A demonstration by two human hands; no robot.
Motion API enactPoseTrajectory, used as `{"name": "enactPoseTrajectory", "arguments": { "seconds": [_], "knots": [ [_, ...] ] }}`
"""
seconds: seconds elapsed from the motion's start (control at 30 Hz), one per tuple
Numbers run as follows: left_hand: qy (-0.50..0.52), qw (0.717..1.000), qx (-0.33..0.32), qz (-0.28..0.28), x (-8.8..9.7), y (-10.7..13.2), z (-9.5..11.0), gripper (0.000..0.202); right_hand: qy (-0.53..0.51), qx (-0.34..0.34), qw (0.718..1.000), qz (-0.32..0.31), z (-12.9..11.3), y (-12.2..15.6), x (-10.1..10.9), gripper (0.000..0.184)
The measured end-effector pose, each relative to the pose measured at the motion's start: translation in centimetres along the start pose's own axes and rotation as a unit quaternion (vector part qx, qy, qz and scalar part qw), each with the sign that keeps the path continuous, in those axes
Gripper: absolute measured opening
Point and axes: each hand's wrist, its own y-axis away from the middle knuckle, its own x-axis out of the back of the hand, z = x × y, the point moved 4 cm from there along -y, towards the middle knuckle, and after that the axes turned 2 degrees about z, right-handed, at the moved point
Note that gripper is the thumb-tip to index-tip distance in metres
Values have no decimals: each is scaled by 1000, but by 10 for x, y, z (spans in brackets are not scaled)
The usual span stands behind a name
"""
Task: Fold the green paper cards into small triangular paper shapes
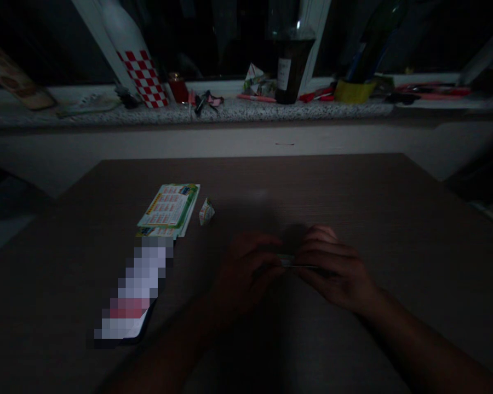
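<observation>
A small, thin piece of paper [286, 261] is pinched between both my hands above the table; most of it is covered by my fingers. My left hand [246, 268] is closed on its left end, fingertips over the top and thumb beneath. At the right end my right hand [337, 268] is closed in the same way, fingers bent together. A small folded paper piece [206, 212] with a pointed top stands on the table, left of and beyond my hands. Farther left lies a stack of printed calendar cards [168, 207] in green and white.
A phone [137, 284] with a lit, pixelated screen lies below the cards. The wooden table [353, 191] ends at a wall under a granite sill [238, 113]. On the sill are a red-checked bottle [142, 71], a dark bottle [288, 74], a yellow holder [354, 91] and small clutter.
</observation>
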Motion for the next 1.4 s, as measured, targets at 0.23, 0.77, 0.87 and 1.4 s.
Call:
{"name": "enactPoseTrajectory", "arguments": {
  "seconds": [0.23,0.77,0.87,1.4],
  "knots": [
    [30,999,17,-4,0,1,-2,9,6,-1,1000,12,0,0,1,11],
    [108,989,99,9,-3,1,-9,5,7,-33,999,29,5,1,0,6],
    [135,982,128,15,-5,3,-11,4,2,-39,999,30,4,0,0,5],
    [98,991,79,38,1,2,-5,7,-6,-1,997,77,2,1,4,14]
  ]
}}
